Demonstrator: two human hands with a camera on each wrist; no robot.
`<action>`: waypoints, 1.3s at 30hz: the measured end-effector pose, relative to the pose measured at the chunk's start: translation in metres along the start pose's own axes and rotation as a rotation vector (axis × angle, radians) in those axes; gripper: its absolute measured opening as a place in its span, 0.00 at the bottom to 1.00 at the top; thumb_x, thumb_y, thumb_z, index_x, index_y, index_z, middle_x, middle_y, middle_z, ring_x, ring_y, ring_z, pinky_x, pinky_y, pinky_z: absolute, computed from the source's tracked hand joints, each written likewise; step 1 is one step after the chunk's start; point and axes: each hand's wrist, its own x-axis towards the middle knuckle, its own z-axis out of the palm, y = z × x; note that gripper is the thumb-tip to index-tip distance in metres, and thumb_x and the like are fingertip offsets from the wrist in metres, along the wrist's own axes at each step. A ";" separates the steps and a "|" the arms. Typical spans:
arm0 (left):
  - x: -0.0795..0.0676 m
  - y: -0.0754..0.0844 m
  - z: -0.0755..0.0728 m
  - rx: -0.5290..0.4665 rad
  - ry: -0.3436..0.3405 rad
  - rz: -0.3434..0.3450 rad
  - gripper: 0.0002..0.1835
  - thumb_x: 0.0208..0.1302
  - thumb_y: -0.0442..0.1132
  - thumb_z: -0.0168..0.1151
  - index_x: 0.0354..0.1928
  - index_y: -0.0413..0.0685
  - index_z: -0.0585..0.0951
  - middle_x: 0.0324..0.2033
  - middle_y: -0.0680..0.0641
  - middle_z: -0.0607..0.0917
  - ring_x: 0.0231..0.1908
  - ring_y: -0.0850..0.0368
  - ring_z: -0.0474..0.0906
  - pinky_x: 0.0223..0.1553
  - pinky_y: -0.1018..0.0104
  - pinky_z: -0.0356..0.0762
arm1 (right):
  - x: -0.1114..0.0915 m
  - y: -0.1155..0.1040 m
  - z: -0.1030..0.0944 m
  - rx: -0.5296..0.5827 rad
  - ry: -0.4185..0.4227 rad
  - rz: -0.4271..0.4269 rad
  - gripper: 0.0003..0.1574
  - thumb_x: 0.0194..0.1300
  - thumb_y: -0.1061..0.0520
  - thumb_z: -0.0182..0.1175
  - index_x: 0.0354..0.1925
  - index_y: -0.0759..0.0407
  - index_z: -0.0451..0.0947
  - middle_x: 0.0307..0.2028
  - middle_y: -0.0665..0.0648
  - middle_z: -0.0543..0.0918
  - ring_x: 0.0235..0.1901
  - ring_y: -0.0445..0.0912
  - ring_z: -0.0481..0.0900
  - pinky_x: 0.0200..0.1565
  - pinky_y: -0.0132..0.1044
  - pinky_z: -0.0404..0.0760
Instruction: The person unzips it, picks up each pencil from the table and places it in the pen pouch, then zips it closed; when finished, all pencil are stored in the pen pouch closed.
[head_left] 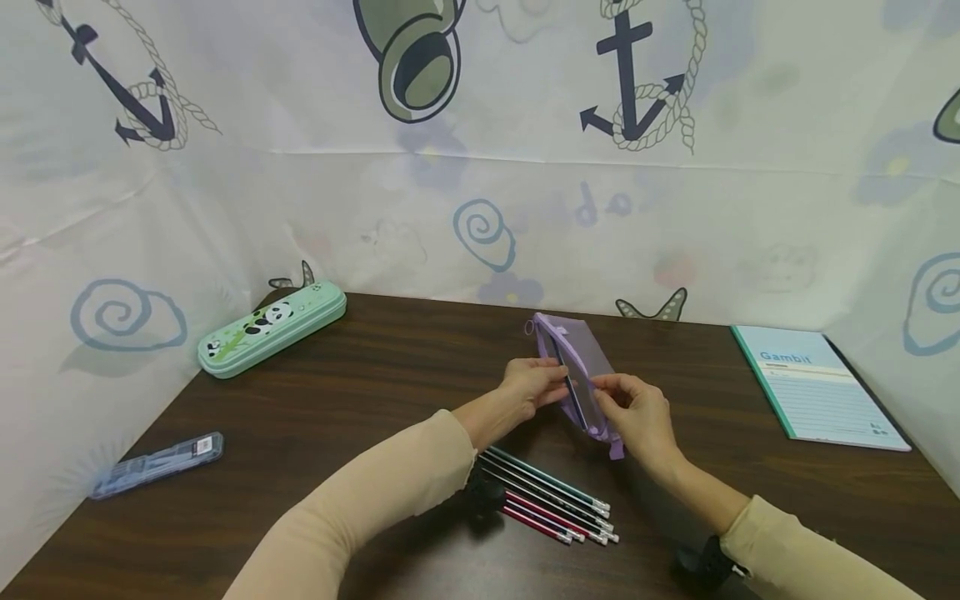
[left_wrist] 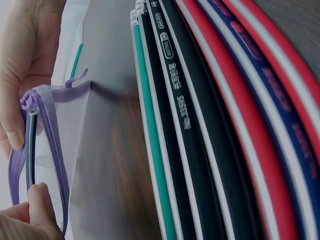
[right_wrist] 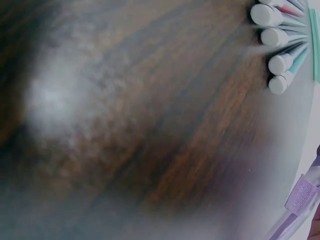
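A purple mesh pencil pouch (head_left: 588, 346) is held above the table with its zipped mouth spread. My left hand (head_left: 531, 385) pinches a dark blue-and-white striped pencil (left_wrist: 30, 155) between thumb and fingers, and the pencil lies lengthwise within the pouch's mouth. On the other side, my right hand (head_left: 636, 411) grips the pouch's edge between thumb and fingertips. Below the left forearm, a row of several striped pencils (head_left: 555, 492) in green, black, red and blue lies with eraser ends toward the right. The right wrist view catches only the pouch's end tab (right_wrist: 302, 196) and a sliver of fingers.
At the back left is a mint pencil case (head_left: 273, 327) with a panda print. A translucent blue case (head_left: 159, 465) lies at the left edge. A notebook (head_left: 821, 387) rests at the right. Printed cloth (head_left: 337, 217) walls the table at the back and sides.
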 end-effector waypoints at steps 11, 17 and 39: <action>-0.002 -0.008 0.008 0.021 0.051 0.050 0.21 0.60 0.23 0.58 0.57 0.30 0.72 0.50 0.33 0.79 0.45 0.46 0.81 0.43 0.61 0.83 | -0.001 -0.002 0.001 0.006 -0.006 -0.013 0.07 0.59 0.70 0.61 0.38 0.67 0.82 0.30 0.61 0.84 0.26 0.38 0.76 0.27 0.21 0.74; -0.001 -0.014 0.013 0.018 0.073 0.084 0.23 0.59 0.22 0.59 0.58 0.29 0.71 0.51 0.33 0.79 0.42 0.48 0.82 0.40 0.61 0.84 | -0.002 -0.004 0.002 -0.003 -0.013 -0.011 0.07 0.59 0.69 0.61 0.38 0.67 0.82 0.31 0.61 0.84 0.26 0.36 0.75 0.27 0.21 0.74; -0.001 -0.024 0.011 0.179 0.035 0.180 0.31 0.52 0.22 0.64 0.61 0.39 0.71 0.41 0.37 0.85 0.24 0.57 0.83 0.26 0.71 0.84 | -0.002 -0.003 0.005 -0.030 0.042 -0.162 0.08 0.56 0.71 0.63 0.36 0.66 0.83 0.31 0.59 0.84 0.27 0.31 0.74 0.28 0.19 0.74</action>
